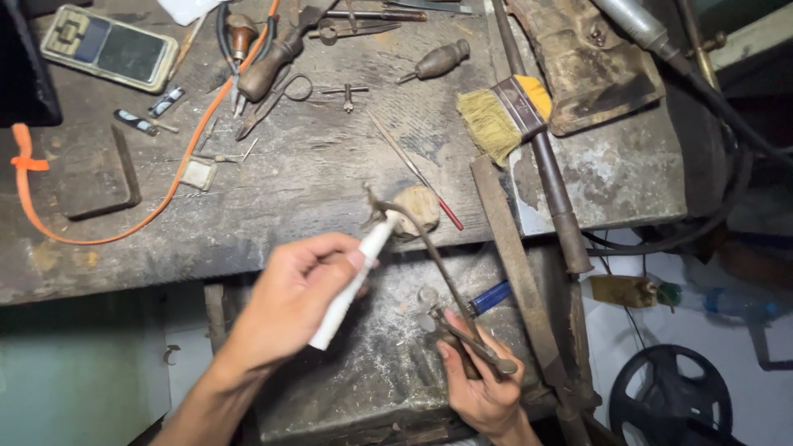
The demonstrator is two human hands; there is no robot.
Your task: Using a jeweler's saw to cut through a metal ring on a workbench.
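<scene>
Two bare hands are being held over the worn grey bench [314, 173]. A white stick [353, 281] is being grasped by the left hand [293, 301], whose grip is clenched around its middle, with the thumb and forefinger pressed near the upper part. The stick's upper tip is being brought against a small rounded wooden peg [420, 206] at the bench edge, just beyond the left grip. A small metal saw frame [446, 289] is being gripped by the right hand [479, 380], whose grip is closed around the handle; the thin curved frame is being held up and away from that grip toward the stick's tip, where the two appear to meet, though whether they are touching cannot be told.

Just beside the right grip, on the outer side, a long flat file [508, 248] is lying slanted, and a blue lighter [489, 297] is sitting between the two. Farther beyond the right grip, a brush with yellow bristles [496, 120] is resting on the bench. Well beyond the left grip, an orange cord [178, 177] is being draped across the bench, with a pocket scale [111, 48] at the far corner.
</scene>
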